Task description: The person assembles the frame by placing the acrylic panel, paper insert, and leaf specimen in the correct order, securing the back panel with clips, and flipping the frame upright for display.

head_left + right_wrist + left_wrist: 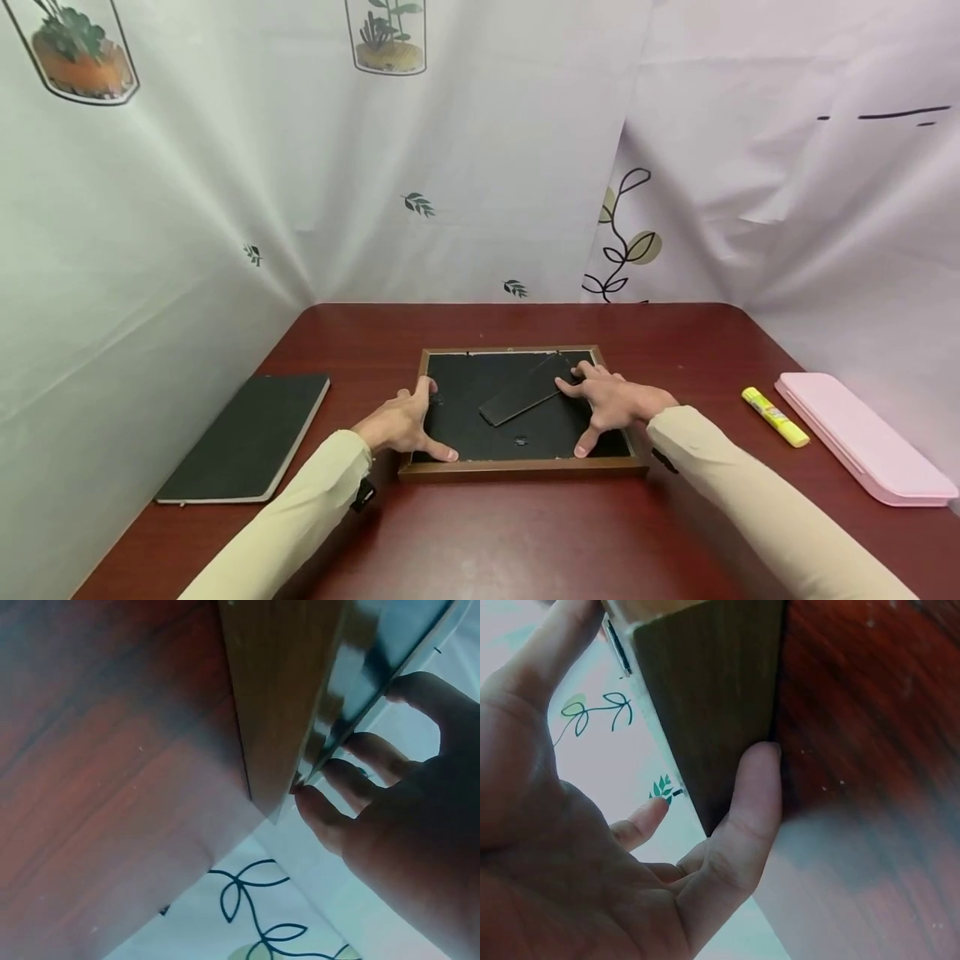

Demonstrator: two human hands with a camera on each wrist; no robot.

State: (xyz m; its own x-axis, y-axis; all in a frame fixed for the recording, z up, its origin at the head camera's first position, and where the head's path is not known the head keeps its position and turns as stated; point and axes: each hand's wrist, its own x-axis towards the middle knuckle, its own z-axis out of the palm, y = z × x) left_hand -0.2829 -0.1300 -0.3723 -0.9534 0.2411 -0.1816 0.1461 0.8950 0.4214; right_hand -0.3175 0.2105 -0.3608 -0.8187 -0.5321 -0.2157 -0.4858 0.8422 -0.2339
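A wooden picture frame [525, 472] lies face down on the table, its black backing board [461, 425] upward. A narrow black stand leg [525, 392] slants across that board. My left hand [401, 421] is spread over the left side, thumb on the board near the front edge; in the left wrist view a finger [754, 787] touches the frame's outer side. My right hand [611, 400] spans the right side, thumb near the front edge and fingers by the leg's far end. Its fingertips [319, 806] rest along the board's edge in the right wrist view.
A black notebook [243, 437] lies on the table at left. To the right are a yellow tube [776, 417] and a pink case [866, 433]. Patterned white cloth [480, 167] hangs behind and beside the dark red table [480, 533].
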